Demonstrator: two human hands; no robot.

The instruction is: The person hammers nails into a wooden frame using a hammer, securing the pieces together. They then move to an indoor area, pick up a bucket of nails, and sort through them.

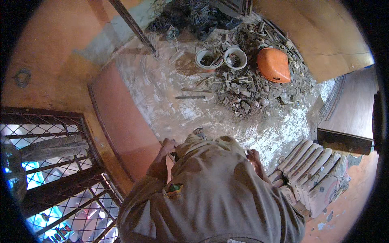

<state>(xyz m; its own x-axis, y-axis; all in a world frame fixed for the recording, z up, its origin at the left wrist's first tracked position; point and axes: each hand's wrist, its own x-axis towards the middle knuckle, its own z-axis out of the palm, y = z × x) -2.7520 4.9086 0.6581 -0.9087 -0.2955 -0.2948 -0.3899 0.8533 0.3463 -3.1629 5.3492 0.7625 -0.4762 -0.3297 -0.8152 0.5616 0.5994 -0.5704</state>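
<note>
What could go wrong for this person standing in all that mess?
Three risks, as I judge them. The rubble pile and loose wires on the floor could trip a foot. Both the left hand and the right hand are bare, so sharp debris might cut them. The stacked sacks close beside the person could slide if bumped.

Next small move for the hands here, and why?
Probably lift both hands clear of the shirt front. The left hand and right hand sit at the edges of the tan shirt, which hides what they grip; the rubble pile lies ahead.
</note>
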